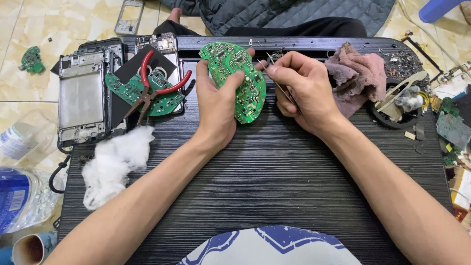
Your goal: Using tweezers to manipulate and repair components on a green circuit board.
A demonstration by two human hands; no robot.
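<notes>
Near the body, the dark surface (274,172) lies bare. Farther out, the left hand (216,105) grasps a green circuit board (238,81), fingers wrapped round it. Just beside them, the right hand (301,93) pinches thin metal tweezers (279,84), tips touching the board. Left of the fingers lie red pliers (154,91).

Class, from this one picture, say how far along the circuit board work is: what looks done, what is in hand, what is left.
Done: a second green circuit board lies aside under red-handled pliers. In hand: the left hand holds the curved green circuit board, the right hand pinching thin metal tweezers at its edge. Left: its components appear still mounted.
</notes>
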